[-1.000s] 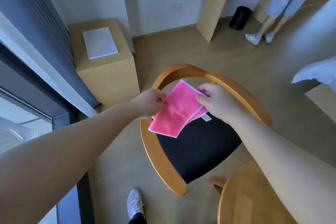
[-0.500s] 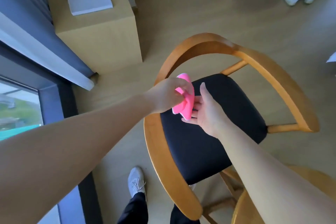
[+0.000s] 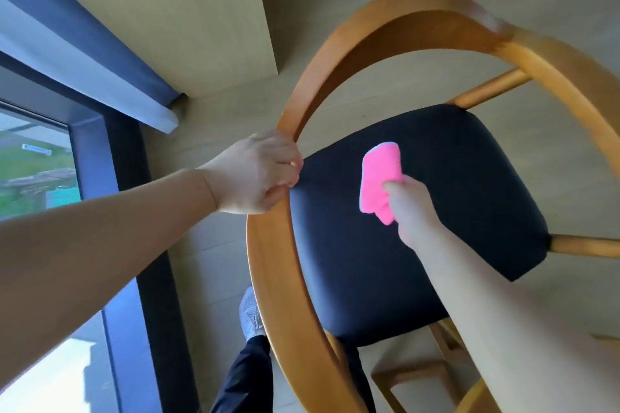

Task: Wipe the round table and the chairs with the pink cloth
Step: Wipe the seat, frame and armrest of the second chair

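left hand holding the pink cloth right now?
No, the pink cloth is folded up in the right hand over the black seat, while the left hand grips the chair's wooden armrest.

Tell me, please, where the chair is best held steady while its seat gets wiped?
Hold the chair by its curved wooden rail, from the outer side, as the left hand does. The rail is narrow enough to grip, and this leaves the seat free for the right hand with the cloth.

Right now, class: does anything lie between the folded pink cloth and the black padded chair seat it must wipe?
Nothing visible does. The right hand grips the folded pink cloth over bare black padded seat. The left hand holds the curved wooden armrest, off to the side.
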`<state>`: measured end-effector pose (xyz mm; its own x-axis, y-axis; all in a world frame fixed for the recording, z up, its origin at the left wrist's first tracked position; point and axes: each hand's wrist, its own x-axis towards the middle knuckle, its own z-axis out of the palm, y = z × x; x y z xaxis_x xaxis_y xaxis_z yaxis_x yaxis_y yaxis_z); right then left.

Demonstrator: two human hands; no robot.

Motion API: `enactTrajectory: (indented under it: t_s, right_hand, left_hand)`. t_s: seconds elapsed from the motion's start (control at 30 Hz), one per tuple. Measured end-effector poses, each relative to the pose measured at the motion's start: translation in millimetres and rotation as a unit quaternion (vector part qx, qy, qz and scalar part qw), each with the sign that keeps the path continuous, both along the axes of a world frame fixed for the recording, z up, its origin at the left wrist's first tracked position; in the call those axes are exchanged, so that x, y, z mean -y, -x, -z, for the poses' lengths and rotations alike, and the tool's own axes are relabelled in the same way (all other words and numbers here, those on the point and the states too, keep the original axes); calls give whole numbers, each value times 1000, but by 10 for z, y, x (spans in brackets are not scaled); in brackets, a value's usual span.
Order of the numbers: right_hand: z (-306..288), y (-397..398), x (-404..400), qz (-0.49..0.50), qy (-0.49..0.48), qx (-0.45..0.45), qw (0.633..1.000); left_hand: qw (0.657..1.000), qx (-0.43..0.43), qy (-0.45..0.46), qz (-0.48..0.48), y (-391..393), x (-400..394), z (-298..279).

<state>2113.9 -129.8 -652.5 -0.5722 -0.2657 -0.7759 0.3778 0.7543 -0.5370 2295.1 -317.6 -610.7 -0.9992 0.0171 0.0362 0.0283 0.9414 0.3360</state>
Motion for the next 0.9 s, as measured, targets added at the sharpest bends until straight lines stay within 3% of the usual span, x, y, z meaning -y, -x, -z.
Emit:
enactTrajectory:
  t_s: [0.13,0.23,0.3,0.37,0.47,0.67,0.8,0.9]
  right_hand:
    - [230,142,141,-98,61,-176,977]
    - [591,120,240,-316,37,-285,904]
    - [833,-11,247,-476,-47,-253,841]
    - [987,-134,179,-549,-87,-257,791]
    - [1098,-147,121,-535,-63,-328,776]
    - [1273,-87,524,-556,17,-400,728]
    - [1418,-84,789,-574,-58,-388,719]
    - [1426,-147,756,-584,-58,-384,713]
  left_hand:
    - [994,64,-8,92,-7,-104,189]
    - [990,102,24,95,39,-253,290]
    - [983,139,70,98,183,-269,290]
    - [983,145,78,81,328,-243,237]
    - [993,103,54,35,407,-182,227]
    - [992,100,71,17,355,-210,321]
    - [994,69,85,10,379,-170,316]
    - [993,69,92,-6,372,-185,294]
